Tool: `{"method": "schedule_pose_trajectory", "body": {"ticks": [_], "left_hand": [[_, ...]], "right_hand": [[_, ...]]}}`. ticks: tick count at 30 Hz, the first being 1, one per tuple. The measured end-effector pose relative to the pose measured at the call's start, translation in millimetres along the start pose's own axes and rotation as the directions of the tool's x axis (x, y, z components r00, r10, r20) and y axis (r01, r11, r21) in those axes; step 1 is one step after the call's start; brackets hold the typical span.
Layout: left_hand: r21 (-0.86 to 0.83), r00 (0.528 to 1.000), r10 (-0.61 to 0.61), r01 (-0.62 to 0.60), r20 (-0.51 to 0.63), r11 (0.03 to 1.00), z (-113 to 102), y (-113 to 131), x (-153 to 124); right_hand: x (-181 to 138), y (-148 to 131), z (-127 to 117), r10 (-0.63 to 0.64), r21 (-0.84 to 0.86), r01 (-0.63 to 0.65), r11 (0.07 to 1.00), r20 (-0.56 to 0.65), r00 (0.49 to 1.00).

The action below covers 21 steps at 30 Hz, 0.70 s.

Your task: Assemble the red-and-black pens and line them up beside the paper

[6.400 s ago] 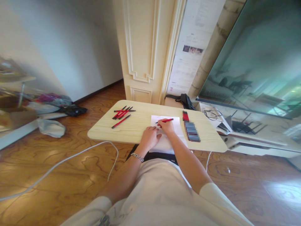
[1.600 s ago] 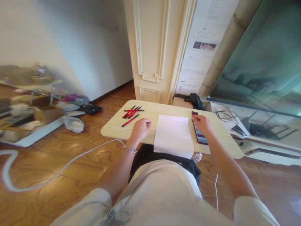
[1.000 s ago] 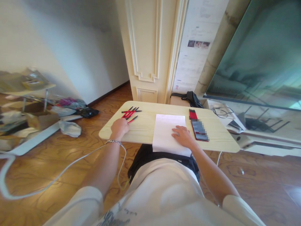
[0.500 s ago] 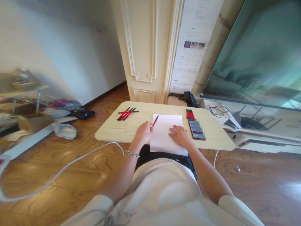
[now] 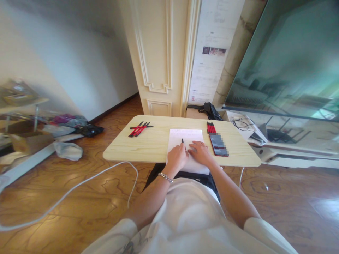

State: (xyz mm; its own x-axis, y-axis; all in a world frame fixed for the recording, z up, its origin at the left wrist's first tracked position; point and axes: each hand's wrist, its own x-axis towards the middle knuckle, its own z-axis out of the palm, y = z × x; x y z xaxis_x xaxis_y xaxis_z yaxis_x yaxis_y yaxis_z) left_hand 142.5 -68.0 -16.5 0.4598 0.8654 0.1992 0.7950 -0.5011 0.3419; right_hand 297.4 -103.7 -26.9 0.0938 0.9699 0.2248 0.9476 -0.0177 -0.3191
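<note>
My left hand (image 5: 177, 157), with a chain bracelet on its wrist, is closed round a red and black pen (image 5: 182, 140). Only the pen's black end shows above the fingers; the rest is hidden. Beneath both hands lies a white sheet of paper (image 5: 176, 135), its lower edge overhanging the table's front. My right hand (image 5: 200, 153) rests open on the sheet, fingers spread and close to the left hand. A loose pile of red and black pens (image 5: 139, 129) lies left of the paper. To the right, several similar pens (image 5: 211, 127) lie in a neat row.
A phone (image 5: 219, 144) lies right of the paper on the pale wooden table (image 5: 119, 146). Behind the table stands a cream panel (image 5: 156, 46), with a black bag (image 5: 211, 111) beside it. A white cable (image 5: 79, 188) runs across the left side, above the wooden floor.
My left hand has moved right with the pen, from the paper's left edge to over the sheet beside my right hand. My right hand stays on the paper. The view has shifted slightly.
</note>
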Motion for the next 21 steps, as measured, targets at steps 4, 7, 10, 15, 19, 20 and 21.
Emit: {"method": "schedule_pose_trajectory", "body": {"ticks": [4,7,10,15,19,20,21], "left_hand": [[-0.078,1.0,0.019,-0.019,-0.002,0.997,-4.2,-4.6,-0.3],[-0.163,0.998,0.048,-0.055,-0.043,0.985,-10.6,-16.1,-2.6],[-0.255,0.992,0.061,-0.088,-0.113,0.963,-18.9,-31.4,-6.9],[-0.346,0.99,0.004,-0.052,-0.14,0.937,-26.4,-48.1,-13.7],[-0.387,0.992,-0.002,-0.049,-0.13,0.921,-24.0,-51.6,-14.7],[-0.393,0.992,0.001,-0.052,-0.129,0.918,-23.0,-52.1,-14.6],[-0.398,0.992,0.005,-0.056,-0.129,0.916,-22.2,-52.4,-14.3]], "right_hand": [[0.9,-2.0,-4.3,-0.015,-0.035,0.016,0.999,0.035,0.999],[4.5,-0.6,-8.8,-0.035,-0.044,0.038,0.998,0.069,0.997],[11.5,-0.3,-14.0,-0.031,-0.01,0.031,0.999,0.01,0.999],[35.5,-13.7,-18.3,0.068,0.004,-0.068,0.998,0.025,0.997],[61.6,-32.4,-14.4,0.186,-0.072,-0.176,0.982,0.156,0.97],[67.2,-36.2,-12.6,0.211,-0.09,-0.198,0.976,0.176,0.961],[72.0,-39.4,-10.6,0.232,-0.105,-0.215,0.971,0.19,0.954]]}}
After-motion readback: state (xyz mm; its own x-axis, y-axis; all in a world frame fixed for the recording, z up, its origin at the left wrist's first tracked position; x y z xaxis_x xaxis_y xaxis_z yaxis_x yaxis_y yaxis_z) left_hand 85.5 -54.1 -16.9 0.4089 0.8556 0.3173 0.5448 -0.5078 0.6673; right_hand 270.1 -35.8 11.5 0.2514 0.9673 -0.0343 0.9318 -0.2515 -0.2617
